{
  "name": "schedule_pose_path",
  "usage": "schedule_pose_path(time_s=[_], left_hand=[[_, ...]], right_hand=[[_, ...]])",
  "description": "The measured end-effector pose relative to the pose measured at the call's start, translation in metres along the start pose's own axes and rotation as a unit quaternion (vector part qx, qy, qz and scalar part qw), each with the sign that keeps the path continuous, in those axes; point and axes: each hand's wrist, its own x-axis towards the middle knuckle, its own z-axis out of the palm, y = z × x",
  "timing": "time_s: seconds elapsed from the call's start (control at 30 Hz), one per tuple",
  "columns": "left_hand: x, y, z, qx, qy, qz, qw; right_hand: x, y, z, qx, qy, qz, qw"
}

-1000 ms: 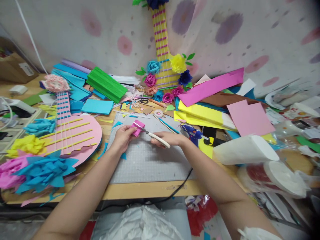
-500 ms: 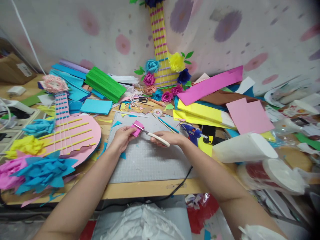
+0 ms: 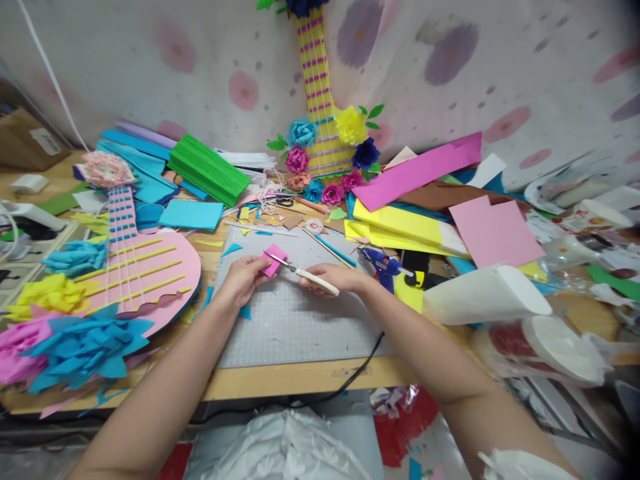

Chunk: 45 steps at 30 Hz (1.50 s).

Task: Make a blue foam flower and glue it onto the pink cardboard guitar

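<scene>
Above the grey cutting mat [image 3: 300, 340], my left hand [image 3: 243, 279] pinches a small folded piece of magenta paper [image 3: 274, 259] by its left side. My right hand [image 3: 333, 277] is closed round the white handles of a pair of scissors [image 3: 313, 279]. The scissor blades point left and lie across the magenta paper; whether they have cut into it I cannot tell. Blue paper scraps [image 3: 244, 313] lie on the mat beside my left wrist.
A pink paper guitar [image 3: 165, 263] with paper flowers lies left; a yellow one [image 3: 320, 100] leans on the back wall. A blue glue gun [image 3: 381, 261] and white bottle [image 3: 493, 293] stand right. Green crepe paper [image 3: 209, 170] and yellow strips [image 3: 400, 223] lie behind the mat.
The view has shifted very slightly. Both hands keep their grip on the magenta paper and the scissors, with hardly any visible movement.
</scene>
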Motion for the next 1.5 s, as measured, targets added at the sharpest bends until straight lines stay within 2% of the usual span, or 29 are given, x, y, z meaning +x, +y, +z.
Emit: schedule_pose_path(time_s=[0.4, 0.97, 1.17, 1.33, 1.4, 1.47, 1.5], left_hand=[[-0.002, 0.001, -0.002, 0.011, -0.009, -0.009, 1.0], [-0.01, 0.001, -0.008, 0.023, -0.003, -0.037, 0.999], [-0.016, 0.004, -0.018, 0.058, -0.011, -0.061, 0.996], [-0.014, 0.016, -0.029, 0.009, -0.012, -0.006, 1.0], [-0.011, 0.018, -0.03, -0.028, 0.007, 0.031, 0.999], [-0.009, 0.016, -0.029, -0.057, 0.026, 0.065, 0.996], [-0.008, 0.015, -0.028, -0.067, 0.033, 0.08, 0.994]], right_hand=[[-0.003, -0.005, 0.002, -0.099, 0.021, 0.013, 0.995], [0.001, 0.0, -0.003, -0.075, -0.008, 0.039, 0.996], [0.001, -0.003, -0.004, -0.077, -0.051, 0.048, 0.995], [-0.009, -0.011, -0.003, -0.107, -0.098, 0.063, 0.987], [-0.015, -0.015, -0.003, -0.166, -0.051, 0.045, 0.984], [-0.019, -0.018, -0.002, -0.272, 0.072, 0.04, 0.959], [-0.02, -0.019, -0.002, -0.331, 0.145, 0.048, 0.931]])
